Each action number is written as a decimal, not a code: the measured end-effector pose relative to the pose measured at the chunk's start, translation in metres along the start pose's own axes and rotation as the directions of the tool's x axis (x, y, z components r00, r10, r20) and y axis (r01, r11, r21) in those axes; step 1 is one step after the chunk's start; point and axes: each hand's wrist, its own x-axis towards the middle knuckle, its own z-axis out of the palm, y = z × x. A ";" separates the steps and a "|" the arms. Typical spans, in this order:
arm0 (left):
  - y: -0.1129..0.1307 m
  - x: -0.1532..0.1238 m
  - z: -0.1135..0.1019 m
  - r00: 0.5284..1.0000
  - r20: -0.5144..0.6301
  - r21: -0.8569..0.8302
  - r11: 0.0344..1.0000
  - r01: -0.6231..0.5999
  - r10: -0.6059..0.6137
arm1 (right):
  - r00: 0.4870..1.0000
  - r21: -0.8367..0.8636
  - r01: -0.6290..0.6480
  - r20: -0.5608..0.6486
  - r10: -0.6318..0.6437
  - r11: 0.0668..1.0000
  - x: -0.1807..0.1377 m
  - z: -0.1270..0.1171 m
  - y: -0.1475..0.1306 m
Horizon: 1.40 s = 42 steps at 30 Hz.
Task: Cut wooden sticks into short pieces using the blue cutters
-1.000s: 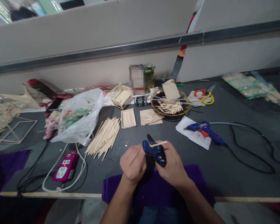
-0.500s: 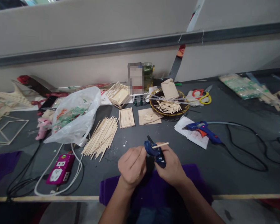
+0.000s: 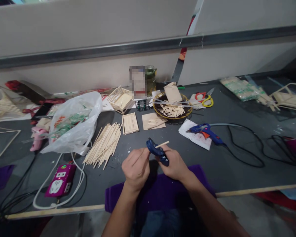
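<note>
My right hand (image 3: pixel 174 163) is wrapped round a dark blue hand cutter (image 3: pixel 156 151) above the front of the table. A thin pale wooden stick (image 3: pixel 163 144) lies across the cutter, its free end pointing right. Close against the tool's left side, my left hand (image 3: pixel 136 167) is closed in a pinch at the stick's other end. The fingertips and that end are mostly hidden. Beyond my hands lie a pile of long wooden sticks (image 3: pixel 105 144), a small framed panel of sticks (image 3: pixel 130 123) and short cut pieces on brown card (image 3: pixel 148 121).
A blue glue gun (image 3: pixel 206 131) rests on white paper at right, its cable trailing. Behind are a basket (image 3: pixel 155 108) of short sticks and scissors (image 3: pixel 207 100). At left are a plastic bag (image 3: pixel 75 121), pink glue gun (image 3: pixel 38 138) and magenta power strip (image 3: pixel 60 181). Purple cloth (image 3: pixel 162 191) covers the front edge.
The whole view has shifted, so most table items appear further left. My hands keep the same hold on the cutter and stick, with the cutter tilted slightly differently.
</note>
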 end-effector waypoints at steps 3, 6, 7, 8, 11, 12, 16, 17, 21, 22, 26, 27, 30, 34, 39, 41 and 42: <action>-0.002 0.001 0.002 0.998 0.001 -0.016 0.997 0.069 -0.069 | 0.999 0.022 0.006 0.048 -0.007 1.000 0.007 -0.001 0.002; -0.006 0.003 0.004 0.993 -0.015 -0.041 0.992 0.118 -0.119 | 0.996 0.040 0.003 0.089 -0.006 0.999 0.013 -0.001 0.005; -0.008 0.004 0.005 0.991 -0.018 -0.052 0.990 0.132 -0.133 | 0.995 0.046 -0.003 0.100 -0.002 0.999 0.015 -0.001 0.006; -0.009 0.004 0.006 0.989 -0.018 -0.065 0.987 0.145 -0.147 | 0.994 0.049 -0.009 0.108 0.004 0.999 0.017 -0.001 0.007; -0.015 0.005 0.009 0.981 -0.027 -0.090 0.978 0.189 -0.192 | 0.993 0.043 -0.023 0.120 0.017 0.999 0.022 0.000 0.009; -0.017 0.005 0.010 0.977 -0.032 -0.092 0.974 0.207 -0.210 | 0.993 0.037 -0.024 0.120 0.020 0.999 0.023 0.001 0.010; -0.024 0.005 0.015 0.957 -0.019 -0.115 0.951 0.286 -0.290 | 0.992 0.017 -0.042 0.123 0.040 0.999 0.029 0.003 0.013; -0.026 0.005 0.016 0.948 -0.010 -0.122 0.941 0.314 -0.318 | 0.991 0.012 -0.046 0.125 0.044 0.999 0.031 0.004 0.014; -0.035 0.004 0.022 0.918 0.023 -0.146 0.907 0.394 -0.395 | 0.990 0.004 -0.049 0.134 0.049 0.999 0.036 0.006 0.016; -0.038 0.004 0.023 0.908 0.035 -0.148 0.896 0.418 -0.418 | 0.989 0.003 -0.052 0.137 0.051 0.999 0.038 0.007 0.017; -0.047 0.002 0.028 0.864 0.070 -0.137 0.853 0.504 -0.499 | 0.987 -0.009 -0.066 0.145 0.067 0.998 0.043 0.010 0.020; -0.049 0.001 0.029 0.855 0.074 -0.139 0.843 0.519 -0.514 | 0.987 -0.015 -0.069 0.148 0.071 0.997 0.044 0.011 0.020; -0.054 -0.001 0.031 0.828 0.066 -0.160 0.813 0.560 -0.557 | 0.985 -0.031 -0.068 0.156 0.072 0.997 0.048 0.014 0.021; -0.058 -0.001 0.031 0.792 0.068 -0.184 0.772 0.608 -0.607 | 0.985 -0.027 -0.065 0.155 0.068 0.998 0.052 0.015 0.021; -0.061 -0.001 0.029 0.749 0.152 -0.232 0.714 0.661 -0.645 | 0.986 0.008 -0.102 0.134 0.100 0.995 0.055 0.016 0.023; -0.063 -0.003 0.028 0.724 0.162 -0.168 0.704 0.690 -0.670 | 0.987 0.027 -0.118 0.116 0.114 0.993 0.056 0.016 0.025; -0.064 -0.004 0.027 0.714 0.159 -0.112 0.706 0.699 -0.681 | 0.988 0.030 -0.119 0.106 0.116 0.992 0.056 0.016 0.025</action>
